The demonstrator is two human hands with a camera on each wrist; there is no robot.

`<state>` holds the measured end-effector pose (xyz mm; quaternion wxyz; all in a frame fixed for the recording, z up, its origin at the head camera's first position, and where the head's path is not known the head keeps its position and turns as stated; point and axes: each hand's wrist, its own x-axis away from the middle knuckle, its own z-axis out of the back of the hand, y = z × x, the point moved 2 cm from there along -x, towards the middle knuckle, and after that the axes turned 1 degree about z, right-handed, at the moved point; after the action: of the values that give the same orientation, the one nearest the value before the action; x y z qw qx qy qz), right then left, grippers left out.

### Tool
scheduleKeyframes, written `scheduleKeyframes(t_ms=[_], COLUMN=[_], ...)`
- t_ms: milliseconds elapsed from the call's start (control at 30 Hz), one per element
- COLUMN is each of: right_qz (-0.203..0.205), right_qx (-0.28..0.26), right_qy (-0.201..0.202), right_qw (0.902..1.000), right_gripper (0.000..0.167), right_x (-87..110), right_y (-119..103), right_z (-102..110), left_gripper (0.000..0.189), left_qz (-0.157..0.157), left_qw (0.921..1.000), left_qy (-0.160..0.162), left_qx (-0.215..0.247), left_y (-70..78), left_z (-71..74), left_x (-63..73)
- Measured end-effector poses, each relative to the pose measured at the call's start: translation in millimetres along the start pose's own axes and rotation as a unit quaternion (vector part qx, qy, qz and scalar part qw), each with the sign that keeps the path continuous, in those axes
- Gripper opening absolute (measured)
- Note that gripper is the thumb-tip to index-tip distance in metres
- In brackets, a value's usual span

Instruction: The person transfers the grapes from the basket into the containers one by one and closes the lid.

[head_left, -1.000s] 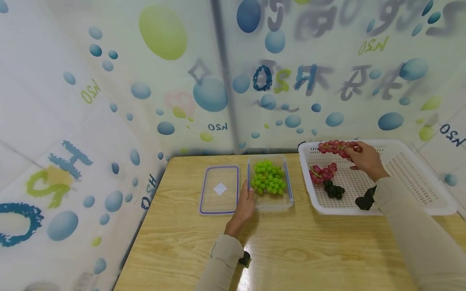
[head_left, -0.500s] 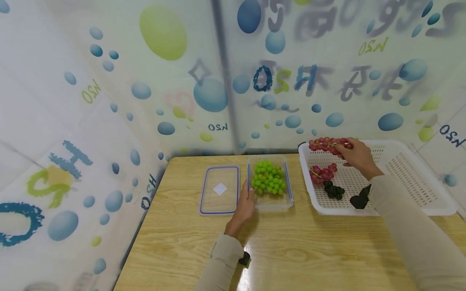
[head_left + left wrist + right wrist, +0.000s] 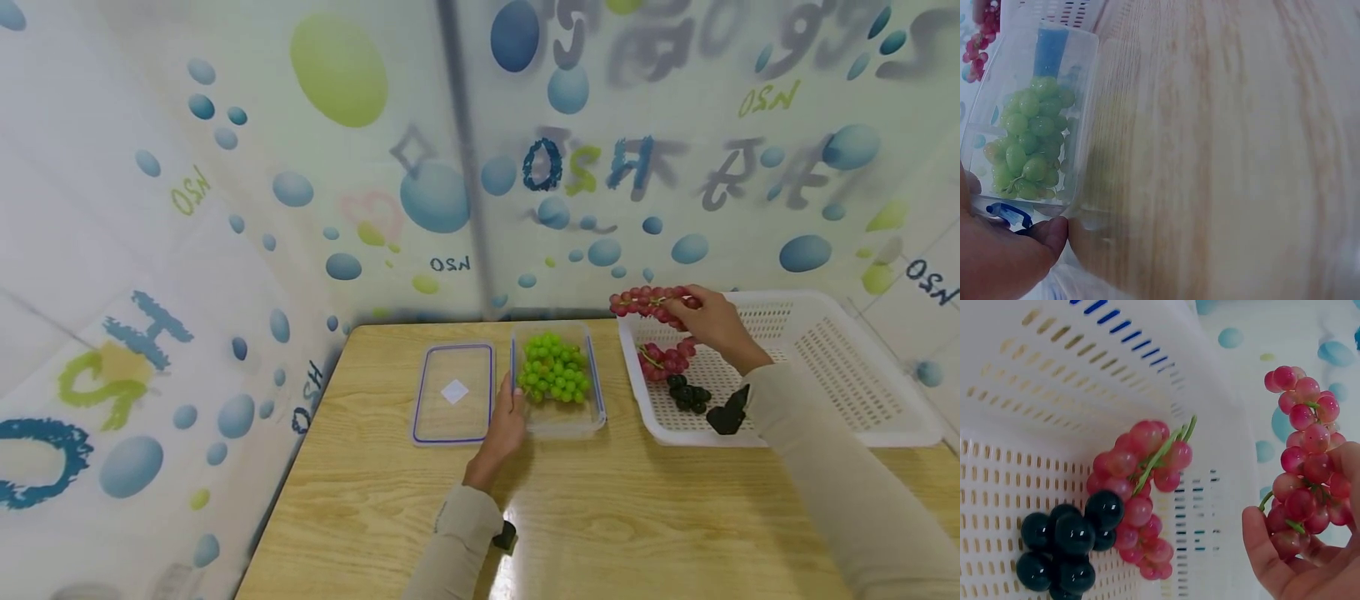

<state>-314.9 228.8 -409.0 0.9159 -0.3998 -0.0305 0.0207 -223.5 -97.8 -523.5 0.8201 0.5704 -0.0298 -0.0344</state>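
My right hand (image 3: pixel 716 325) pinches a bunch of red grapes (image 3: pixel 648 304), held up over the far left corner of the white basket (image 3: pixel 645 417). In the right wrist view, the thumb and fingers close on the stem end of these grapes (image 3: pixel 1310 450). Another bunch of red grapes (image 3: pixel 667 360) lies in the basket, touching a cluster of black grapes (image 3: pixel 688 393). My left hand (image 3: pixel 506 421) rests along the left wall of a clear plastic container (image 3: pixel 562 421), its fingers fairly straight. Inside that container sits a bunch of green grapes (image 3: pixel 553 368).
A clear lid with a blue seal (image 3: pixel 453 425) lies flat left of the container. All stand on a wooden table (image 3: pixel 600 517), backed by a patterned wall sheet (image 3: pixel 360 200). A black wrist device (image 3: pixel 727 411) overlaps the basket's near side.
My right hand has carried the red grapes leftward, from above the basket to past its left rim. The left hand and the container stay in place.
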Motion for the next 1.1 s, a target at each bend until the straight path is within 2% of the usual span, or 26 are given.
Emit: scheduleKeyframes(t_ms=[100,300,533,700,933,1100], right_qz=[0.006,0.043,0.081,0.111,0.120,0.129], right_qx=[0.037,0.089,0.093,0.110,0.096,0.074], right_qy=[-0.005,-0.034,-0.056,-0.053,-0.078,-0.099], right_qw=[0.9993,0.9945,0.9907,0.9863,0.9850,0.9839], right_gripper=[0.059,0.055,0.052,0.044,0.059,0.060], right_x=[-0.3,1.3,7.9,9.8,17.3,20.6], right_y=[-7.5,-21.9,-41.4,-52.1,-63.5,-68.3], right_z=[-3.1,-10.7,-16.2,-23.4,-36.4,-45.3], left_gripper=[0.055,0.055,0.054,0.055,0.055,0.054], left_qz=[0.001,0.001,-0.004,-0.002,-0.006,-0.013], left_qw=[1.0000,1.0000,1.0000,1.0000,1.0000,0.9999], left_qy=[0.000,0.003,-0.001,-0.001,0.008,0.009], left_qx=[-0.003,-0.006,-0.001,-0.003,0.002,0.005], left_y=[-0.1,-0.1,1.5,1.6,-0.2,-0.8], left_z=[-0.3,-0.1,-1.0,-0.7,0.3,-0.1], left_x=[-0.2,-0.1,0.1,0.2,-0.3,-1.4])
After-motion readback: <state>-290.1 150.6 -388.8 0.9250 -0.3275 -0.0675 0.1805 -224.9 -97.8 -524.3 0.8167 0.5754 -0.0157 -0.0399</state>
